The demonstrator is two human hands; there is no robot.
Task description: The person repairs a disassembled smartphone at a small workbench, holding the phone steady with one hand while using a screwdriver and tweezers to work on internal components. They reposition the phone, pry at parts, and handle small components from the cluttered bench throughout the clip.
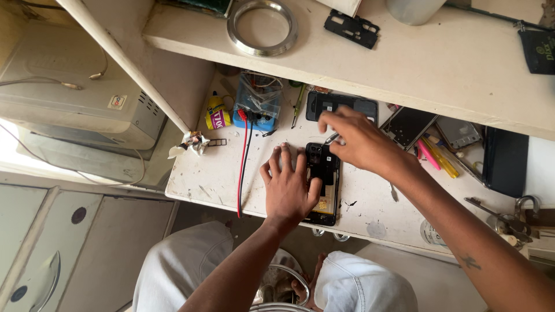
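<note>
Surface [219, 179]: white, scuffed and stained work top, its near edge toward the person's knees. Shelf [439, 63]: pale board running above the far part of the surface, carrying a metal ring [262, 26] at its left and a black frame part [351, 28] near the middle. Black flat case [504, 162]: lies at the right of the surface. Opened phone [324, 185]: black, back cover off, lengthwise near the surface's near edge, centre of the scene. Left hand [287, 188]: palm down, fingers spread and flat on the surface, thumb pressed against the phone's left edge, steadying it; nothing enclosed in it. Right hand [358, 141]: fingers pinched together on a thin metal tool [331, 138], whose tip points at the phone's far end by the camera area. Second phone body [341, 105]: black, just beyond the right hand, partly under the shelf. Blue box of wires [258, 101]: far left of the phones, with red and black leads [243, 167] trailing toward the near edge. Yellow bottle [215, 114]: just left of the box. Pink and yellow pens [436, 156]: right of the right hand.
</note>
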